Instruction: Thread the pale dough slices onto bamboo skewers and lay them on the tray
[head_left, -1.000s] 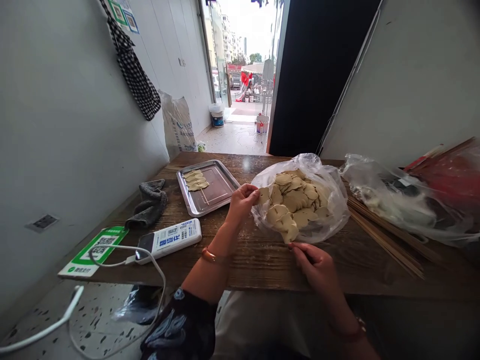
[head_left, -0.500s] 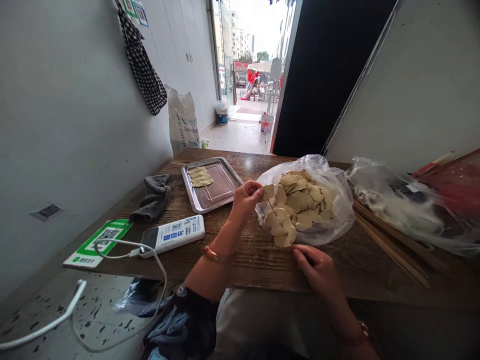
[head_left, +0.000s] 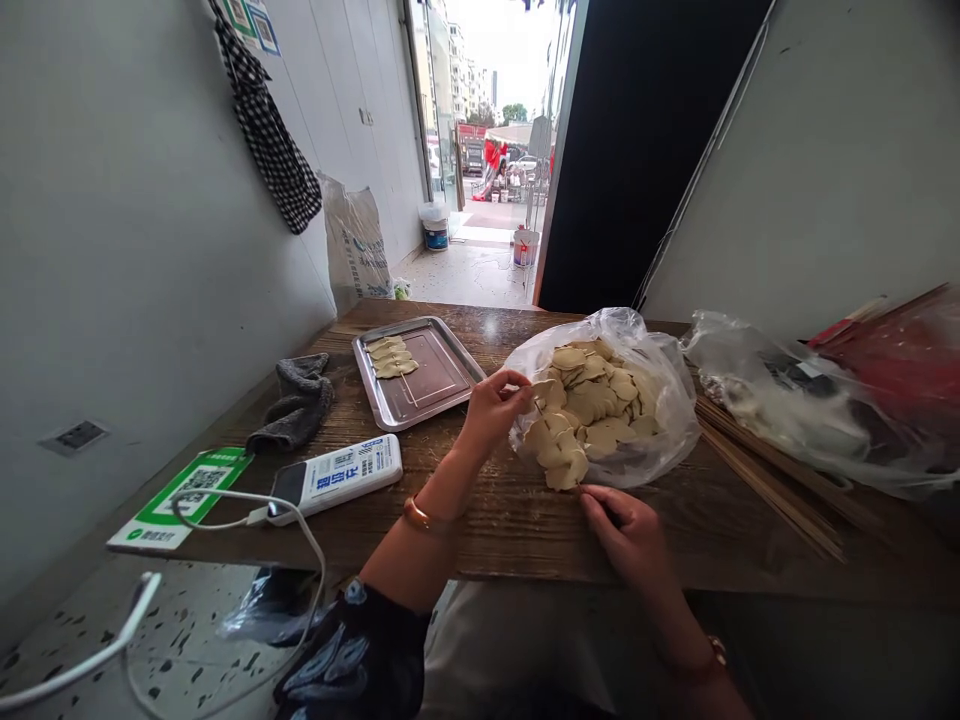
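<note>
Pinched in my right hand is the lower end of a thin wooden skewer, mostly hidden by the slices on it. Several thin, beige, roundish slices are threaded along the skewer in a folded row. My left hand is closed, thumb and finger gripping the edge of another beige slice by the skewer's upper tip. Just behind lies an open clear plastic bag heaped with loose slices of the same kind. Left of my hands, a metal tray carries finished-looking skewered slices.
A bundle of bare wooden skewers lies at the right beside another plastic bag. A dark grey cloth, a white power bank with a cable and a green QR-code card lie on the wooden table at left.
The whole view has shifted slightly, with most things now further left. My left hand has drawn in a little against the skewer's tip with its slice; my right hand keeps its pinch.
</note>
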